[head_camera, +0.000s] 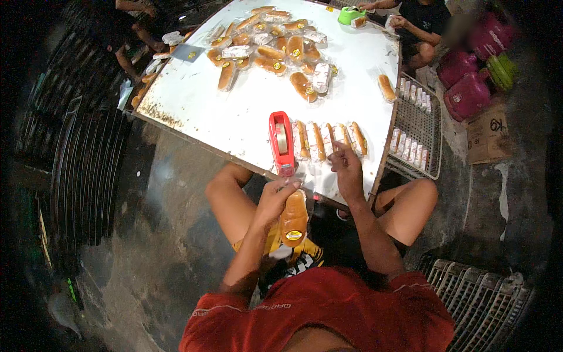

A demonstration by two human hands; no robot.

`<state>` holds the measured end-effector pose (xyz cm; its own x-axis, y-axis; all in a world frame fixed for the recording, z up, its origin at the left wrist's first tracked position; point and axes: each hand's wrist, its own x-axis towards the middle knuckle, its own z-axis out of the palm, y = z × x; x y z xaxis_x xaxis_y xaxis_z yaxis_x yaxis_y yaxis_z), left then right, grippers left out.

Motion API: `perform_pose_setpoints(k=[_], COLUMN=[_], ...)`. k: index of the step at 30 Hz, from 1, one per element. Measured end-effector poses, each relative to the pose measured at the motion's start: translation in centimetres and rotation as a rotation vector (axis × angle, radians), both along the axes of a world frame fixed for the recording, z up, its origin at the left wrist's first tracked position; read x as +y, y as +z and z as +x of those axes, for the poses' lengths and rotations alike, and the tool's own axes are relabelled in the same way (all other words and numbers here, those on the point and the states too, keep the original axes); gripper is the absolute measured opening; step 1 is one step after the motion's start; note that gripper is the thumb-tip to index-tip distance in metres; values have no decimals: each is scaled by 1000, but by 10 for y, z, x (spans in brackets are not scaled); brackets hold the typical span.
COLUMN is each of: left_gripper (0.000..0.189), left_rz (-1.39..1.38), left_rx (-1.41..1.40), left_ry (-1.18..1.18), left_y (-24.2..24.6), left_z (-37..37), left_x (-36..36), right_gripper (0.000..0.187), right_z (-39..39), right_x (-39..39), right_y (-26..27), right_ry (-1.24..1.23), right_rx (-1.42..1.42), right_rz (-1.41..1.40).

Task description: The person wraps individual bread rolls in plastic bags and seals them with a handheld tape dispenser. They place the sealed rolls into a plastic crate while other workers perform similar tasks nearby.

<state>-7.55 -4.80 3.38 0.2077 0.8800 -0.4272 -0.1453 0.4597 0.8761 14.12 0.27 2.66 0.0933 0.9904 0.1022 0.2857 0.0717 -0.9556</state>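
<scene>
My left hand (279,193) grips the gathered top of a clear plastic bag, from which a packaged bread roll (294,218) with a yellow label hangs at the table's near edge. Just above it, a red tape dispenser (281,143) with a roll of tape stands on the white table (220,119). My right hand (345,160) is raised over the near ends of a row of packaged rolls (321,141), its fingers bent; whether it holds anything small is unclear. Beyond the row lies a large pile of packaged rolls (270,53).
One packaged roll (386,88) lies near the right edge, beside a plastic crate (433,132) holding wrapped rolls. A green tape dispenser (349,16) is near a person's hands (398,22) at the far right. Another person's arm (127,61) is at left. A second crate (479,299) stands lower right.
</scene>
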Motion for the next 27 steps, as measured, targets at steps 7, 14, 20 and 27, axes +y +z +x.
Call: perform_pose_setpoints(k=[7, 14, 20, 27], left_gripper=[20, 21, 41, 42], left_rz=[-45, 62, 50, 413], left_rx=[-231, -23, 57, -54], left_ry=[196, 359, 301, 278], left_y=[-23, -17, -19, -36], left_z=[9, 14, 24, 23], left_x=[-15, -10, -7, -5], right_gripper=[36, 20, 34, 21], right_z=[56, -19, -40, -42], right_x=[42, -15, -38, -27], right_y=[-78, -61, -39, -5], right_ry=[-220, 27, 235, 337], right_rx=[-1008, -52, 194, -66], right_rz=[-162, 109, -183, -84])
